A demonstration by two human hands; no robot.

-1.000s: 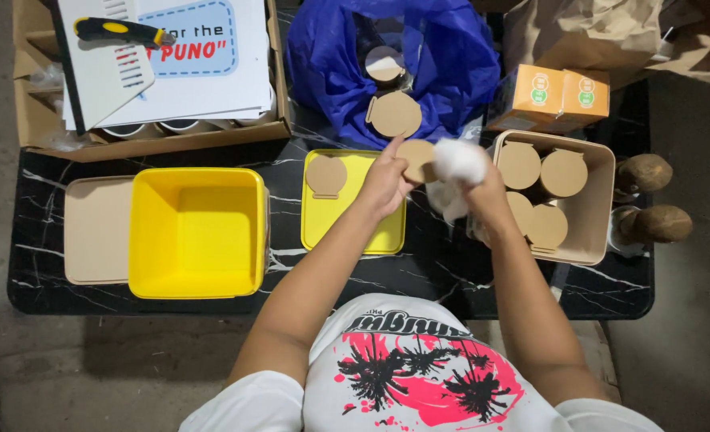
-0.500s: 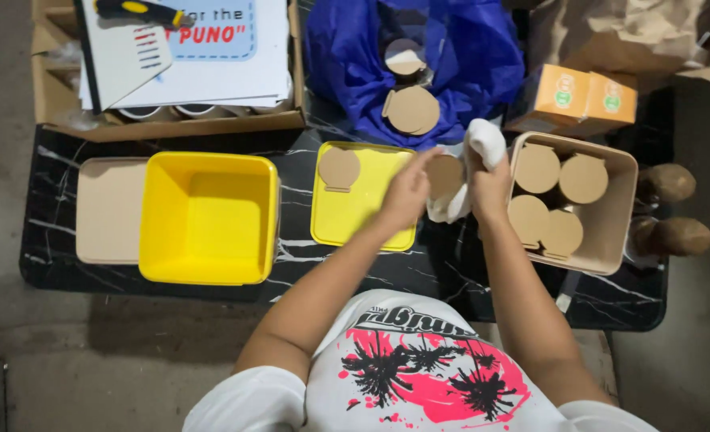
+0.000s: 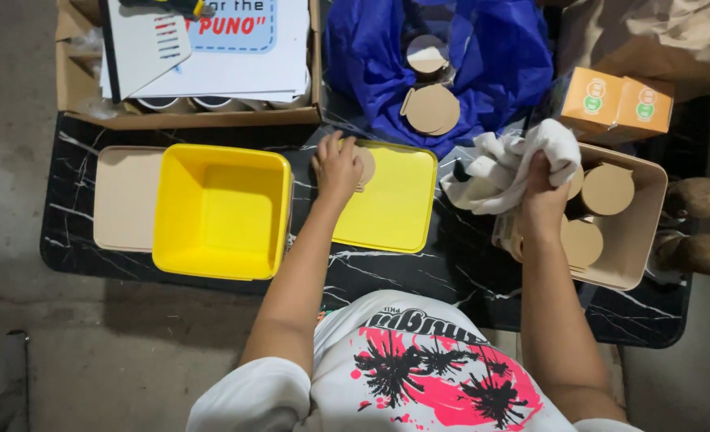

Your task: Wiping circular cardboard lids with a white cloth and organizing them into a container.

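We note the left hand [image 3: 337, 166] laid flat over a tan disc [image 3: 361, 164] on the yellow lid [image 3: 391, 204], fingers spread, closed on nothing; the disc sits at the lid's far left corner, mostly covered by the hand; the right hand [image 3: 543, 200] is clenched around a white cloth [image 3: 507, 164], held just above the left edge of the tan box [image 3: 639, 232]. We judge the disc light, thin and stiff, like card or a pressed lid, with a small tab at its rim; best lifted by the edge or tab, since flat on the smooth lid it gives little to pinch; the cloth is soft and limp, bunched in the fist, loose ends hanging. Containers: the tan box holds several more discs [image 3: 607, 190], some partly under the hand; the yellow tub [image 3: 220, 210] stands open with nothing in it, overlapping a tan lid [image 3: 123, 198] on its left; the blue bag [image 3: 483, 56] at the far side holds two more discs [image 3: 431, 108]; the cardboard box [image 3: 195, 118] at far left carries white printed sheets over cups, barely seen; an orange carton [image 3: 623, 102] stands beyond the tan box; all rest on the black marbled bench [image 3: 467, 268].
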